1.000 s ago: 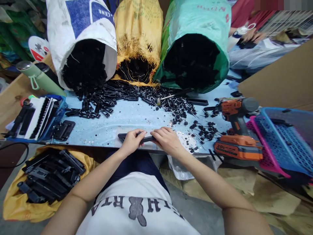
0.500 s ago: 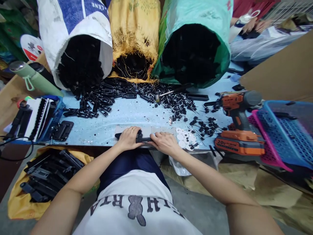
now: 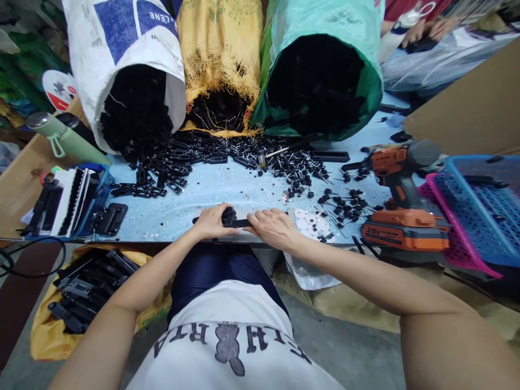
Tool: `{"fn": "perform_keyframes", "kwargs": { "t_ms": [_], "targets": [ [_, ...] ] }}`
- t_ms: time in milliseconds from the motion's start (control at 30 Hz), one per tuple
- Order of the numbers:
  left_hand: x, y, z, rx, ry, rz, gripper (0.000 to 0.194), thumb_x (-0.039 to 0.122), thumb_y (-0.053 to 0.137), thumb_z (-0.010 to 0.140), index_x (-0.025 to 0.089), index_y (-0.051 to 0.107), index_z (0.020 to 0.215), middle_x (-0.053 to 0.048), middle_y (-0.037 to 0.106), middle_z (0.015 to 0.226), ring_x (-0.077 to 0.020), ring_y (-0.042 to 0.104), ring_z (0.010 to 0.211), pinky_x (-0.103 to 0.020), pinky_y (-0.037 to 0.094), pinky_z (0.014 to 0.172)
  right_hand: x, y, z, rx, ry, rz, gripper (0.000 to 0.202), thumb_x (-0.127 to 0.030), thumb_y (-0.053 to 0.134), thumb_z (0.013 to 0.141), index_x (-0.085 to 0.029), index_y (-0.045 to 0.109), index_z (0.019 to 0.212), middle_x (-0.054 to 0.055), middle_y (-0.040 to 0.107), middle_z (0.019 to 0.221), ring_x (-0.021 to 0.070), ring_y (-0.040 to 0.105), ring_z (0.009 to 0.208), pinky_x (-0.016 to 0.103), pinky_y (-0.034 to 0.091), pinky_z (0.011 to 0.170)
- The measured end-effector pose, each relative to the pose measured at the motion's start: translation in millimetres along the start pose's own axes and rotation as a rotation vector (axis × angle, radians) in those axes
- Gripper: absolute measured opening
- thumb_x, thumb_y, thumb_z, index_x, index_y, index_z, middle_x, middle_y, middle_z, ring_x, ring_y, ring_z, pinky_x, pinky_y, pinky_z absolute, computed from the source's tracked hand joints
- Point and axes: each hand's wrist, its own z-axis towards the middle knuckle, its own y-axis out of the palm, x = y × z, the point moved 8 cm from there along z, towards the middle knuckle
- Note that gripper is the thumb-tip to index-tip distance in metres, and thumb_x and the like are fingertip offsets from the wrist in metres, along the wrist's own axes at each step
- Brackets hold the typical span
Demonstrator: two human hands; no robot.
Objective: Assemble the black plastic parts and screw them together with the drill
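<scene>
In the head view, the person is working on a long black part (image 3: 242,222), which is lying low over the near edge of the surface (image 3: 211,192). The left hand (image 3: 209,222) is keeping its grip curled around one end, together with a dark block (image 3: 228,216); the right hand (image 3: 273,228) is holding the other end in a narrow, closed grip. Whether the block is already joined to the part, one cannot tell, because the fingers are covering it. So this piece is seeming unfinished: it is not being put down, and both hands are occupying themselves with it.

Much loose supply is remaining, it seems. Beyond the long black part and to its left, black links (image 3: 156,173) are lying in a heap; beyond and to its right, black-headed pins (image 3: 294,168) are spreading. White discs (image 3: 312,222) are lying just right of it, and a power drill (image 3: 406,218) is resting farther right, untouched. Below and to its left, a yellow sack (image 3: 44,344) is containing many black pieces (image 3: 87,287); whether these are completed ones, the view is not showing.
</scene>
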Motion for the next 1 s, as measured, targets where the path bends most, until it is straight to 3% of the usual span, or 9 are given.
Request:
{"fn": "perform_keyframes", "kwargs": {
  "t_ms": [67, 233, 333, 467, 633, 700, 800, 900, 1000],
  "targets": [
    [-1, -2.0, -1, 0.041, 0.001, 0.003, 0.071, 0.063, 0.068, 0.06, 0.022, 0.049, 0.114, -0.007, 0.064, 0.103, -0.0275, 0.062, 0.095, -0.037, 0.047, 0.081, 0, -4, 3, 0.006, -0.054, -0.013, 0.037, -0.041, 0.029, 0.096, -0.015, 0.055, 0.096, 0.009, 0.063, 0.082, 0.0202, 0.059, 0.074, 0.03, 0.029, 0.064],
    [3, -7.0, -14, 0.277, 0.083, -0.021, 0.07, 0.062, 0.067, 0.062, 0.017, 0.05, 0.113, -0.011, 0.063, 0.108, -0.0264, 0.061, 0.098, -0.037, 0.046, 0.086, -1, -10, 4, 0.029, -0.144, -0.057, 0.03, -0.032, 0.029, 0.097, -0.015, 0.054, 0.097, 0.01, 0.063, 0.085, 0.0199, 0.058, 0.076, 0.031, 0.029, 0.064],
    [4, -4.6, -19, 0.321, 0.087, -0.032, 0.069, 0.062, 0.066, 0.063, 0.017, 0.051, 0.113, -0.012, 0.063, 0.108, -0.0257, 0.061, 0.1, -0.036, 0.046, 0.087, -1, -9, 3, 0.022, -0.14, -0.061, 0.029, -0.029, 0.028, 0.097, -0.015, 0.053, 0.1, 0.011, 0.063, 0.087, 0.0199, 0.058, 0.077, 0.031, 0.029, 0.064],
    [-1, -1.6, -9, 0.222, 0.03, -0.021, 0.071, 0.065, 0.065, 0.062, 0.019, 0.052, 0.114, -0.01, 0.063, 0.109, -0.0264, 0.061, 0.1, -0.036, 0.046, 0.087, 7, 1, 5, -0.016, -0.138, -0.021, 0.034, -0.036, 0.027, 0.097, -0.015, 0.053, 0.101, 0.012, 0.064, 0.089, 0.0205, 0.059, 0.078, 0.029, 0.029, 0.063],
    [-2, 2.7, 37, -0.226, 0.11, -0.003, 0.056, 0.063, 0.059, 0.069, 0.019, 0.062, 0.103, -0.009, 0.066, 0.1, -0.0257, 0.06, 0.099, -0.035, 0.045, 0.086, 29, 36, 21, -0.205, -0.097, 0.147, 0.047, -0.052, 0.026, 0.094, -0.015, 0.054, 0.1, 0.011, 0.068, 0.085, 0.0192, 0.063, 0.068, 0.025, 0.031, 0.057],
    [5, -12.0, 57, -0.145, 0.088, 0.033, 0.052, 0.058, 0.05, 0.08, 0.015, 0.062, 0.104, -0.013, 0.064, 0.105, -0.0271, 0.055, 0.109, -0.038, 0.041, 0.093, 37, 48, 30, -0.226, -0.058, 0.191, 0.047, -0.051, 0.027, 0.094, -0.014, 0.055, 0.102, 0.011, 0.069, 0.083, 0.0204, 0.064, 0.069, 0.025, 0.034, 0.058],
    [29, -24.1, 71, 0.119, 0.03, 0.056, 0.053, 0.052, 0.035, 0.089, 0.011, 0.056, 0.117, -0.017, 0.059, 0.118, -0.0282, 0.043, 0.123, -0.044, 0.032, 0.103, 45, 62, 42, -0.212, -0.053, 0.254, 0.042, -0.043, 0.03, 0.095, -0.011, 0.057, 0.104, 0.014, 0.069, 0.089, 0.0218, 0.066, 0.078, 0.027, 0.041, 0.066],
    [56, 4.6, 73, 0.092, 0.071, 0.035, 0.06, 0.054, 0.036, 0.088, 0.013, 0.044, 0.131, -0.016, 0.042, 0.139, -0.0289, 0.022, 0.137, -0.049, 0.019, 0.11, 44, 79, 49, -0.234, -0.136, 0.363, 0.029, -0.027, 0.041, 0.091, -0.011, 0.062, 0.101, 0.014, 0.068, 0.101, 0.0204, 0.064, 0.087, 0.028, 0.044, 0.075],
    [54, 30.7, 76, 0.0, 0.031, -0.01, 0.065, 0.057, 0.033, 0.088, 0.016, 0.032, 0.139, -0.012, 0.028, 0.148, -0.027, 0.01, 0.141, -0.051, 0.012, 0.112, 42, 91, 55, -0.235, -0.205, 0.431, 0.027, -0.019, 0.043, 0.086, -0.011, 0.063, 0.102, 0.013, 0.067, 0.102, 0.019, 0.064, 0.088, 0.03, 0.046, 0.077]
  ]
}}
